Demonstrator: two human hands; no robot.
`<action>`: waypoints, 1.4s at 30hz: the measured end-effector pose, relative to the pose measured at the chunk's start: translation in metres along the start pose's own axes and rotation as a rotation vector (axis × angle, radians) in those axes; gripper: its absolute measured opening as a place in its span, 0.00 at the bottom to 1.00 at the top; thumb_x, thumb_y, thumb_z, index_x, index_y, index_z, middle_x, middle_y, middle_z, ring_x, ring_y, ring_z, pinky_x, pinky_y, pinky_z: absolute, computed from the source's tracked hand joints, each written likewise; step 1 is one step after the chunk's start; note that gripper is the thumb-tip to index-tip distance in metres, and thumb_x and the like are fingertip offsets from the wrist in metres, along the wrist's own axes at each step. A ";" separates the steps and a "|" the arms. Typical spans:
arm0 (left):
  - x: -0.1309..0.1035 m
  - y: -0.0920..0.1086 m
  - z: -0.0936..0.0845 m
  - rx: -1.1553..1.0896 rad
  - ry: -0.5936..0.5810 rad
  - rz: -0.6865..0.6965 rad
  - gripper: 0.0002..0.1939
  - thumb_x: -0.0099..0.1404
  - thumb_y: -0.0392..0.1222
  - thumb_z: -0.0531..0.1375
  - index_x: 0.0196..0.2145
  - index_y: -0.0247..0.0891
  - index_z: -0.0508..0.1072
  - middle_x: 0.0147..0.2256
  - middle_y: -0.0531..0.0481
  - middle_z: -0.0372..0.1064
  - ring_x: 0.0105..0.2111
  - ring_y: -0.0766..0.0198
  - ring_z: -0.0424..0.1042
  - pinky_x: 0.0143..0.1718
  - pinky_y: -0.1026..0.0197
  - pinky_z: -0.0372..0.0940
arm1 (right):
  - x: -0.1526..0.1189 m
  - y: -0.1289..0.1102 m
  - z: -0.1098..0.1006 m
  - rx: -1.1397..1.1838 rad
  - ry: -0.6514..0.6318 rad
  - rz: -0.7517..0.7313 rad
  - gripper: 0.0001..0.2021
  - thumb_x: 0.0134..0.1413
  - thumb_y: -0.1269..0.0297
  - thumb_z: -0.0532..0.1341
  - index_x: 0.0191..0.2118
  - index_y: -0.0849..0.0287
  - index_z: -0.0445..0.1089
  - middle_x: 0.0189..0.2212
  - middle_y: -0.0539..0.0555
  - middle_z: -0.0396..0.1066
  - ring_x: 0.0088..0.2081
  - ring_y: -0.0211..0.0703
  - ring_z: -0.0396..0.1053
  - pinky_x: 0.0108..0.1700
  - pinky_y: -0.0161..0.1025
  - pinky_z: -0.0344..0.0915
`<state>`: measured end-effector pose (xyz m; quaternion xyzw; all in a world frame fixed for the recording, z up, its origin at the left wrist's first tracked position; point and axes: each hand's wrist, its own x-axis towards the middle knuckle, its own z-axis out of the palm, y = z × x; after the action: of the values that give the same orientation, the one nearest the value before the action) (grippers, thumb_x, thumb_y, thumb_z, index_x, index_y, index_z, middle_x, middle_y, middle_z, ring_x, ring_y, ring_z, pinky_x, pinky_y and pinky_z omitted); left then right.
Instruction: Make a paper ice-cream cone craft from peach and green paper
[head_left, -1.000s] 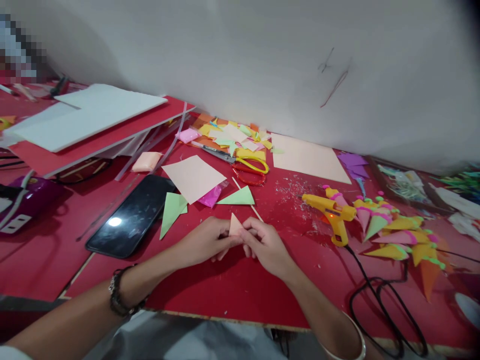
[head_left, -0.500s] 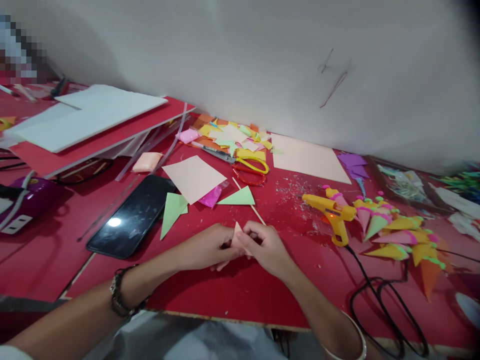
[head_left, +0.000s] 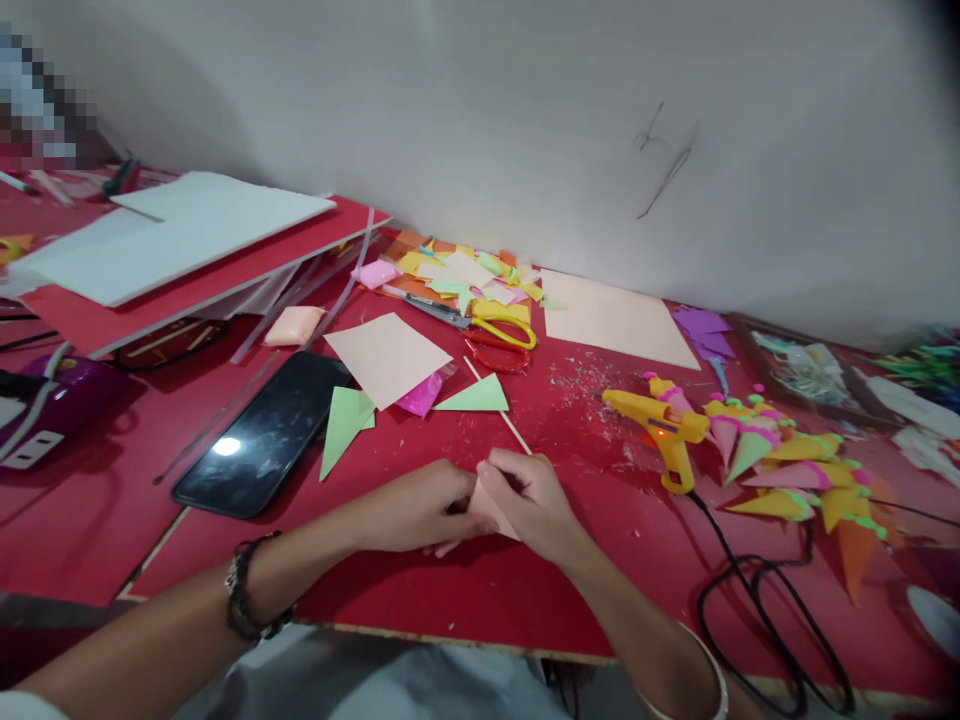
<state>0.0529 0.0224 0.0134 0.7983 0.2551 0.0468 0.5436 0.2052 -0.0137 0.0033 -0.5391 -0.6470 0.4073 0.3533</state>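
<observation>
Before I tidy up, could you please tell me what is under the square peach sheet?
From beneath the square sheet, a bright pink packet pokes out at lower right, and the phone seems to tuck in at left; the rest underneath is covered.

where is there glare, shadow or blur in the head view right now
Head view: a bright glare spot on the black phone; head view: soft shading on the wall at upper left, a black corner at upper right; head view: coarse pixel blocks at top left; head view: the green strands at far right look smeared.
</observation>
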 end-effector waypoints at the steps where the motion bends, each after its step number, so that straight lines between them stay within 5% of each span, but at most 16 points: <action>1: 0.000 -0.001 0.000 -0.010 -0.010 0.006 0.22 0.62 0.43 0.49 0.13 0.33 0.64 0.12 0.54 0.60 0.15 0.73 0.60 0.20 0.73 0.54 | 0.000 0.000 0.000 0.032 -0.017 0.004 0.15 0.52 0.62 0.50 0.18 0.58 0.49 0.15 0.43 0.47 0.19 0.30 0.49 0.22 0.30 0.46; 5: 0.000 -0.001 0.002 -0.079 -0.031 0.012 0.20 0.64 0.47 0.46 0.22 0.33 0.68 0.12 0.55 0.60 0.15 0.73 0.61 0.21 0.74 0.56 | 0.000 -0.003 -0.002 0.181 -0.114 0.031 0.11 0.54 0.61 0.49 0.23 0.58 0.54 0.16 0.44 0.54 0.19 0.31 0.55 0.22 0.29 0.50; 13: 0.001 -0.001 0.003 -0.085 0.109 -0.032 0.22 0.62 0.51 0.49 0.18 0.33 0.64 0.09 0.57 0.55 0.12 0.75 0.56 0.17 0.74 0.51 | 0.004 0.006 -0.004 0.152 0.123 0.011 0.18 0.55 0.57 0.48 0.18 0.58 0.46 0.15 0.44 0.44 0.19 0.31 0.46 0.21 0.31 0.45; 17: 0.002 -0.003 0.001 -0.110 0.282 -0.048 0.23 0.62 0.52 0.47 0.19 0.33 0.64 0.10 0.58 0.54 0.12 0.74 0.57 0.17 0.73 0.50 | 0.007 0.005 -0.005 0.223 -0.021 0.037 0.15 0.55 0.56 0.49 0.22 0.59 0.59 0.17 0.46 0.55 0.21 0.33 0.55 0.24 0.31 0.54; 21: 0.003 -0.004 -0.002 -0.171 0.438 -0.054 0.21 0.63 0.52 0.46 0.21 0.34 0.63 0.10 0.59 0.54 0.12 0.74 0.56 0.17 0.72 0.49 | 0.009 0.000 -0.011 0.142 0.034 -0.061 0.12 0.54 0.59 0.51 0.33 0.59 0.68 0.32 0.52 0.67 0.35 0.38 0.64 0.36 0.33 0.61; 26: 0.004 -0.006 -0.005 -0.224 0.480 -0.027 0.19 0.63 0.51 0.46 0.24 0.34 0.63 0.12 0.59 0.53 0.13 0.74 0.54 0.17 0.71 0.49 | 0.010 -0.002 -0.018 0.158 0.032 -0.077 0.17 0.55 0.59 0.51 0.51 0.53 0.61 0.53 0.53 0.57 0.53 0.41 0.56 0.50 0.37 0.58; 32: 0.004 -0.007 -0.005 -0.205 0.636 0.033 0.17 0.65 0.47 0.44 0.23 0.36 0.57 0.17 0.58 0.55 0.17 0.73 0.56 0.20 0.70 0.52 | 0.010 -0.007 -0.017 0.221 -0.015 -0.101 0.16 0.57 0.61 0.49 0.50 0.51 0.61 0.51 0.52 0.59 0.52 0.39 0.58 0.50 0.37 0.59; 42: 0.006 -0.009 -0.005 -0.055 0.558 0.070 0.18 0.65 0.47 0.43 0.22 0.36 0.59 0.17 0.57 0.57 0.19 0.71 0.59 0.22 0.68 0.53 | 0.012 -0.017 -0.023 0.170 0.122 -0.086 0.12 0.53 0.64 0.53 0.42 0.57 0.68 0.41 0.53 0.65 0.44 0.38 0.64 0.45 0.33 0.60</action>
<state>0.0535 0.0318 0.0061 0.7478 0.3656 0.2905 0.4719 0.2167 0.0002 0.0281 -0.5027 -0.6099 0.4119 0.4536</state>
